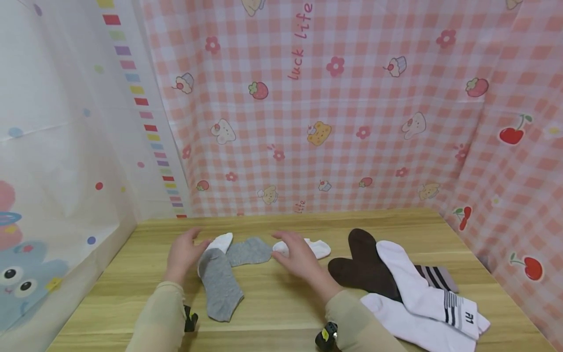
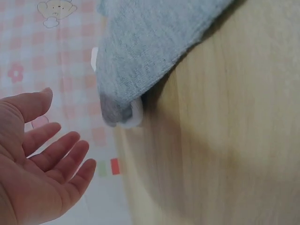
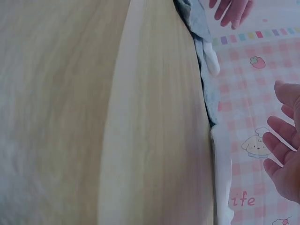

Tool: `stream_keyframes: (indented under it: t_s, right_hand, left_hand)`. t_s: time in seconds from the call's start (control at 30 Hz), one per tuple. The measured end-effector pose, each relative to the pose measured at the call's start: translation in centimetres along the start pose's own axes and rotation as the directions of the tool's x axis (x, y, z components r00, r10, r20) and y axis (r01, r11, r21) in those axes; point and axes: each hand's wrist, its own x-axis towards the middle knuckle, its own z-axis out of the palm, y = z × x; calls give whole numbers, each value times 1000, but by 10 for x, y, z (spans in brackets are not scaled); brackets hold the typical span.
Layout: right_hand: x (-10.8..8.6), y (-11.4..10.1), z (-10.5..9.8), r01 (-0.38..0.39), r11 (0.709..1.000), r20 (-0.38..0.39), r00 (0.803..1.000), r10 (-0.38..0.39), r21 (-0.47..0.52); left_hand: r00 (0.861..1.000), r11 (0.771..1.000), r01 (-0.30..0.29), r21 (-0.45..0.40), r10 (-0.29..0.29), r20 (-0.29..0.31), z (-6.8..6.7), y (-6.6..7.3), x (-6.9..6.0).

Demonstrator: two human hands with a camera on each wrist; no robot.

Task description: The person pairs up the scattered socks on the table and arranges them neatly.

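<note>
My left hand [image 1: 184, 255] hovers at the left of the socks, fingers loosely bent and holding nothing. Just right of it a grey ankle sock [image 1: 221, 288] lies slanting toward the front, partly over a white sock [image 1: 222, 241]. A second grey sock [image 1: 250, 250] stretches sideways between the two hands. Above another white sock [image 1: 321, 248] is my right hand [image 1: 300, 257], hiding that sock's middle. Both wrist views show relaxed, parted fingers with nothing in them: the left hand [image 2: 42, 164] beside grey knit fabric [image 2: 145, 42], the right hand [image 3: 286, 140] apart from the socks.
At the right of the wooden table [image 1: 281, 313] lie dark brown socks [image 1: 367, 266] with striped grey cuffs [image 1: 440, 277]. Long white socks [image 1: 422, 322] overlap them, one with black stripes. A checked pink curtain [image 1: 334, 107] hangs behind the table.
</note>
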Motion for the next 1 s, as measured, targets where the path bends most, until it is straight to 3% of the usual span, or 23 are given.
stream_keyframes:
  t_s: [0.23, 0.43, 0.63, 0.87, 1.0]
  right_hand:
    - [0, -5, 4, 4, 1000, 13, 1000, -4, 4]
    - [0, -8, 8, -14, 1000, 13, 1000, 13, 27]
    - [2, -11, 14, -18, 998, 24, 1000, 17, 63]
    - [4, -11, 21, 9, 996, 18, 1000, -10, 88]
    - [5, -11, 26, -16, 994, 18, 1000, 14, 108]
  left_hand:
    - [994, 992, 98, -81, -94, 56, 2, -9, 1]
    - [971, 970, 215, -111, -200, 131, 2, -15, 2]
    - [961, 960, 251, -123, -232, 150, 3, -17, 3]
    - [940, 932, 320, -169, -290, 178, 7, -18, 4]
    - [935, 926, 337, -171, -309, 172, 10, -18, 6]
